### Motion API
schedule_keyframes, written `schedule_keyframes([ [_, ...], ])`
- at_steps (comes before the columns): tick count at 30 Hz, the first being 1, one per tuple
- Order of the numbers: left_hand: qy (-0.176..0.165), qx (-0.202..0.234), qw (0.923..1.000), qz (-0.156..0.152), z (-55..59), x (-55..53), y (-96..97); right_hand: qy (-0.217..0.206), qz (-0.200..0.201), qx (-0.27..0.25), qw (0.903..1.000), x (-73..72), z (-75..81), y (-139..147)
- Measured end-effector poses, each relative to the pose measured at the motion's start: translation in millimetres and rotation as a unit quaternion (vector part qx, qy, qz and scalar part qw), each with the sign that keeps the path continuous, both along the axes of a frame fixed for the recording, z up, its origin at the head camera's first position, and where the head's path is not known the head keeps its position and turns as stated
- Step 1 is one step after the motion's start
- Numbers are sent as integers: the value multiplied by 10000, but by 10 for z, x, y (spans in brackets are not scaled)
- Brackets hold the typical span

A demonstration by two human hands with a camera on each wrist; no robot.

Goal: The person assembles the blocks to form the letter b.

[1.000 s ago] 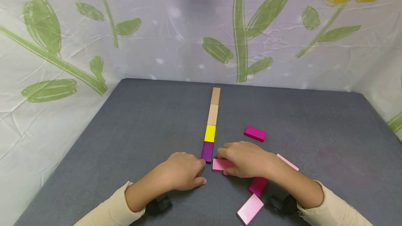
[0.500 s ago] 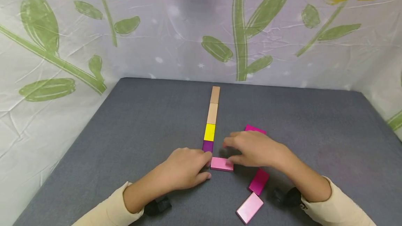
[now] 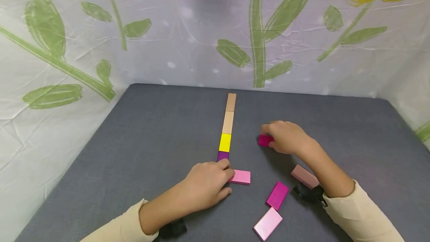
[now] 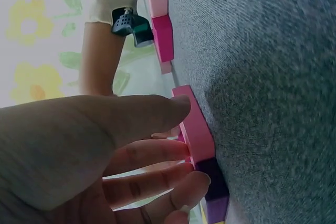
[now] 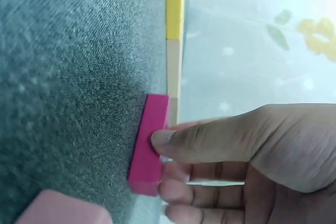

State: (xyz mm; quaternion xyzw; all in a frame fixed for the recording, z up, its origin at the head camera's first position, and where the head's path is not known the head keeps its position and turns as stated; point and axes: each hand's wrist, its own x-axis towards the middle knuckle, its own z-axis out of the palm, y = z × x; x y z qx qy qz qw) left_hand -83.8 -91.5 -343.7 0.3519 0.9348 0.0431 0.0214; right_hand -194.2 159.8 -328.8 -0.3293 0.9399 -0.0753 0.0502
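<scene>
My left hand (image 3: 205, 183) is at the near end of a straight row of blocks. Its fingertips touch the left end of a pink block (image 3: 241, 177), beside the purple block (image 3: 223, 155); the thumb lies on the near side, seemingly apart. The left wrist view shows the pink block (image 4: 197, 129) meeting the purple block (image 4: 214, 190). Farther right, my right hand (image 3: 286, 137) pinches a magenta block (image 3: 264, 140) between thumb and fingers. In the right wrist view, the thumb presses on that magenta block (image 5: 144, 163), which lies on or just above the cloth; I cannot tell which.
Beyond the purple block, the row continues with a yellow block (image 3: 225, 142) and two tan blocks (image 3: 228, 122). Another magenta block (image 3: 277, 195), a light pink block (image 3: 267, 223) and a dull pink block (image 3: 305, 176) lie right of the row. A flowered curtain (image 3: 188, 40) borders the grey tabletop (image 3: 161, 130).
My right hand has let go of the pink block and moved away to the upper right, taking hold of the magenta block. My left hand has shifted slightly right, onto the pink block's left end.
</scene>
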Motion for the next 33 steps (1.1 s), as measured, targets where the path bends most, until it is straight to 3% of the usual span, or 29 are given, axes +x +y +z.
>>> schedule_keyframes([
  [13, -135, 3, 9999, 109, -9, -4, 0, -633, 322, -201, 9973, -296, -15, -232],
  [22, -481, -166, 9986, 176, -8, -21, 29, -840, 619, -330, 9940, -347, -12, -393],
  [33, -618, -278, 9974, 233, -5, -29, 39, -598, 730, -358, 9949, -331, -50, -502],
])
